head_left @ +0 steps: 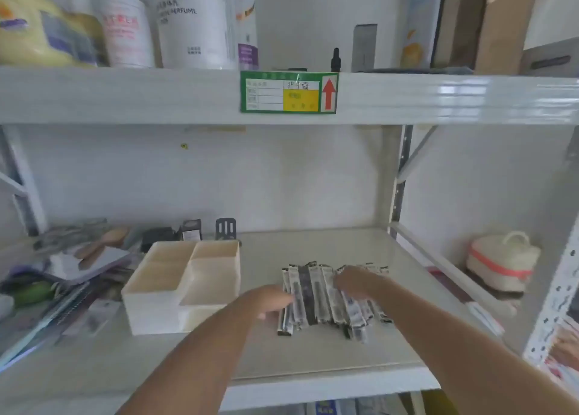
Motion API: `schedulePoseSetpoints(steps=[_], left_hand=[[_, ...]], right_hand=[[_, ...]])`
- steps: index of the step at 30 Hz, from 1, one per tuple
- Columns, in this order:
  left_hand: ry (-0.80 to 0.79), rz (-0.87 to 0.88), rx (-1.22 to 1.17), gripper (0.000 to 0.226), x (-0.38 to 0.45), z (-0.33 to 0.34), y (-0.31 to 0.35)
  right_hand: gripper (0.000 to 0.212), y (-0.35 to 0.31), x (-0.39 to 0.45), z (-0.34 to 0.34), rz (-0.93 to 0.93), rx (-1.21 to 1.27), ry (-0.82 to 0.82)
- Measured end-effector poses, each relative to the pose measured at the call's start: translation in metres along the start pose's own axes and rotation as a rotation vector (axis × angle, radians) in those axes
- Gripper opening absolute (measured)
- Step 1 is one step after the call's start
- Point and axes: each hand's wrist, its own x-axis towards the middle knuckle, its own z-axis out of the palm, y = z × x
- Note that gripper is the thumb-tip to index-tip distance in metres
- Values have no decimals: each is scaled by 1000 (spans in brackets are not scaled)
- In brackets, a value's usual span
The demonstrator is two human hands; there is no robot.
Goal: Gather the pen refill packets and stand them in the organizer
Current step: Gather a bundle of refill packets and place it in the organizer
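Several long black-and-white pen refill packets (316, 295) lie side by side in a loose fan on the grey shelf (313, 358). My left hand (269, 302) touches the left edge of the pile, fingers curled against the outermost packet. My right hand (354, 281) rests flat on top of the pile's right half and hides some packets. A cream organizer (156, 302) with several open compartments stands just left of the packets; no packets show inside it.
Notebooks, a wooden brush (103, 245) and loose clutter fill the shelf's left side. Small black items (188, 233) stand behind the organizer. A white basket with a pink band (501, 264) sits on the neighbouring shelf at right. Bottles (194, 19) line the upper shelf.
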Motion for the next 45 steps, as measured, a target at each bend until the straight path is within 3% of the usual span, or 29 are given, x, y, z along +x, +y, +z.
schedulePoseSetpoints(steps=[5,8,11,13,17,19,20,22,24,25,31,34,37,38,40,42,45], left_hand=[[-68,-6,-267,63,43,-2,40],[-87,14,-288,58,65,2,61],[-95,56,-329,36,85,9,71],[-66,15,-334,38,89,14,75],[-90,-45,-469,75,105,20,70],[-110,-59,-540,65,102,17,69],[-123,-69,-591,58,98,13,69],[-165,-86,-658,34,93,9,66],[-182,-84,-699,24,92,3,62],[-188,-78,-699,24,90,-1,62],[-38,81,-772,27,61,-43,55],[105,162,-725,29,43,-87,49],[266,277,-721,49,23,-143,33],[311,321,-721,45,14,-162,25],[385,445,-771,14,3,-197,4],[441,548,-789,25,-9,-223,-21],[486,605,-800,19,-4,-245,-69]], right_hand=[[35,-1,39,11,62,1,-213],[23,-5,64,10,119,205,-211],[23,-6,76,19,281,576,-342],[23,-5,83,23,306,729,-387],[23,-1,80,20,241,745,-284],[23,2,78,21,233,583,-229],[32,-1,73,21,113,338,-214],[42,-5,69,23,35,138,-236],[44,-15,65,23,-36,94,-209],[42,-16,64,25,-46,245,-186],[14,-46,54,13,-19,765,-109],[22,-84,52,3,-150,807,-88],[34,-130,52,-5,-286,924,-127],[34,-147,51,-5,-335,943,-153],[28,-180,51,1,-431,925,-216],[13,-211,50,14,-469,851,-224],[15,-247,57,46,-500,793,-216]])
